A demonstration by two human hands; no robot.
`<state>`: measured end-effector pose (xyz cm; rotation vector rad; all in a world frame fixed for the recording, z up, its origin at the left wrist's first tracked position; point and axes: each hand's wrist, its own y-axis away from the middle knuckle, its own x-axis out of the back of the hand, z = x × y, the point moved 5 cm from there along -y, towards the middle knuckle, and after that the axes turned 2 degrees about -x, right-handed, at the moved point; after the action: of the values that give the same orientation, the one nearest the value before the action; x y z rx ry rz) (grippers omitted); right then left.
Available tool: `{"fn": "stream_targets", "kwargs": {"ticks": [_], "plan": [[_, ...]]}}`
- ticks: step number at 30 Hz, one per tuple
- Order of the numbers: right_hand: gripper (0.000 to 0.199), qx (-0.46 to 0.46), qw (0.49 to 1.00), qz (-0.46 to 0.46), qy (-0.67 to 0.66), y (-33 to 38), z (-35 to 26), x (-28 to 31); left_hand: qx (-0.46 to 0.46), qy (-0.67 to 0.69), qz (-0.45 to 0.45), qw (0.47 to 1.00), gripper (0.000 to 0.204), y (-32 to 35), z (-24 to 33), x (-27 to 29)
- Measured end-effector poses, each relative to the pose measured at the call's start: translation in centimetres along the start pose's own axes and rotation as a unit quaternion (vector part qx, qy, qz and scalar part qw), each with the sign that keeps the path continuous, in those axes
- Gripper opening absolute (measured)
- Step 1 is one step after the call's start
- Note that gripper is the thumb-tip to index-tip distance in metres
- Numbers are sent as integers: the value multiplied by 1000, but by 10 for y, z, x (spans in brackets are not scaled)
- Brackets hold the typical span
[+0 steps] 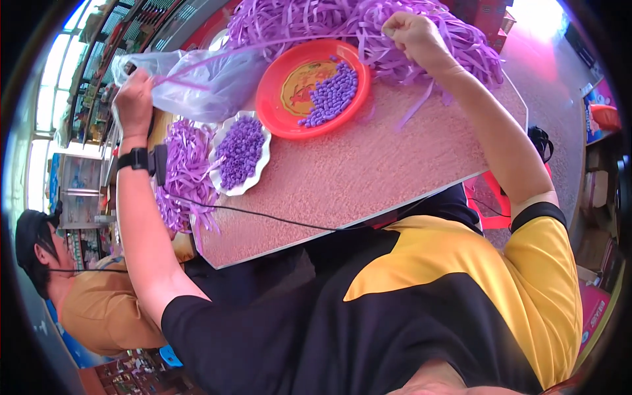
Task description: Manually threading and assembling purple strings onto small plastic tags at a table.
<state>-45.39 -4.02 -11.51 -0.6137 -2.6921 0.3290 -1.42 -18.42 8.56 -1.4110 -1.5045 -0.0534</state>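
Observation:
A long purple strip (263,47) stretches taut between my two hands. My left hand (133,100) pinches one end at the left, in front of a clear plastic bag (197,82). My right hand (411,34) grips the other end over a big heap of purple strips (342,20) at the table's far side. Between the hands, a red round plate (276,105) holds a pile of small purple rolled pieces (332,93). A white scalloped plate (261,172) nearer me carries more purple rolled pieces (240,150).
A smaller bundle of purple strips (184,178) lies at the table's left edge. A black cable (263,214) runs across the speckled pink tabletop (368,171). Another person in an orange shirt (99,309) sits at my lower left. A red stool (490,197) stands right of the table.

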Motion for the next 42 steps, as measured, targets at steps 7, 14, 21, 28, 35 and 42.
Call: {"fn": "stream_targets", "kwargs": {"ticks": [7,14,21,28,35,42], "plan": [[16,66,983,51,166,-1,2,3,55,-110,-31,992,16,28,-31,8],[17,89,975,56,194,9,-17,-4,70,-138,-33,987,15,48,-46,3],[20,-6,950,94,298,9,3,28,-25,-83,-62,994,12,29,-35,-4],[13,74,961,-201,176,22,-16,-16,180,22,-42,983,16,49,-129,26],[22,302,807,-261,436,93,-72,-41,289,-51,-127,948,21,93,-167,-38],[7,420,767,-106,474,143,-130,-23,351,-8,-197,915,23,147,-171,-93]]}}
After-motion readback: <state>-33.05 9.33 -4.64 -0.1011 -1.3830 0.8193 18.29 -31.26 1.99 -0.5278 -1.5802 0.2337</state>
